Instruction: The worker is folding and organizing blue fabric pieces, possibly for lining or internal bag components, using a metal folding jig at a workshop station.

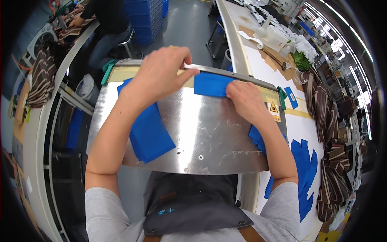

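Observation:
A flat blue rectangular piece [209,84], apparently fabric, lies at the far edge of a shiny metal plate, its upper edge along a narrow metal bar [238,75]. My right hand [248,100] has curled fingers and grips the piece's right end. Over the bar, beside the piece's upper left corner, my left hand [163,72] straddles the bar with bent index finger and thumb; its other fingers are hidden. Beneath my left forearm is a stack of blue pieces [151,135], partly covered by it. More blue pieces [256,137] show behind my right forearm.
The metal plate [217,137] has green clips [107,72] at its far corners and a yellow warning label [273,108]. Loose blue strips [302,169] and striped brown cloth [334,177] lie on the right. Blue crates [143,20] stand ahead; a seated person [109,28] works at far left.

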The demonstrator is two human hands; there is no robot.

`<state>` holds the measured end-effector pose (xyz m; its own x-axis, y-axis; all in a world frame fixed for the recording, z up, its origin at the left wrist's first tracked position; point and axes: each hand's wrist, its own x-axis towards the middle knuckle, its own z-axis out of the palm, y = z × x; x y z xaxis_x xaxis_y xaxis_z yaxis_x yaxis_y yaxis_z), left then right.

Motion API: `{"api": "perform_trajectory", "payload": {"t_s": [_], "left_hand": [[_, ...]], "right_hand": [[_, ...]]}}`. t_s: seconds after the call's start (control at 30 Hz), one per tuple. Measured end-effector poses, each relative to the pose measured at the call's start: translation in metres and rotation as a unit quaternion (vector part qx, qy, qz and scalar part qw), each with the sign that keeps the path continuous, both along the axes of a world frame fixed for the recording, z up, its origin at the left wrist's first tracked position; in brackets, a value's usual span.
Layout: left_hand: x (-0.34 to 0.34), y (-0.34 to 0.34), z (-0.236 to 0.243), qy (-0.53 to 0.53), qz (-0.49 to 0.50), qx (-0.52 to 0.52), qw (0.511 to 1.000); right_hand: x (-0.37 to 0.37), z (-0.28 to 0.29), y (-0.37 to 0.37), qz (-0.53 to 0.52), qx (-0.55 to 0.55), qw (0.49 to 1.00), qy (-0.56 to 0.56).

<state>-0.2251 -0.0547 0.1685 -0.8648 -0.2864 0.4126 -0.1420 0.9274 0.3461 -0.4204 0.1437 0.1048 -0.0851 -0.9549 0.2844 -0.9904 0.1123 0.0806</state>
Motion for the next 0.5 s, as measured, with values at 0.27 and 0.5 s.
{"api": "perform_trajectory", "payload": {"t_s": [0.27,0.5], "left_hand": [[0.063,0.025,-0.02,-0.225,0.091,-0.108,0.964],[0.082,0.039,-0.05,-0.244,0.125,0.0,0.962]], "right_hand": [[0.038,0.084,0.121,-0.121,0.033,0.991,0.049],[0.076,0.072,0.129,-0.035,0.092,0.98,-0.173]]}}
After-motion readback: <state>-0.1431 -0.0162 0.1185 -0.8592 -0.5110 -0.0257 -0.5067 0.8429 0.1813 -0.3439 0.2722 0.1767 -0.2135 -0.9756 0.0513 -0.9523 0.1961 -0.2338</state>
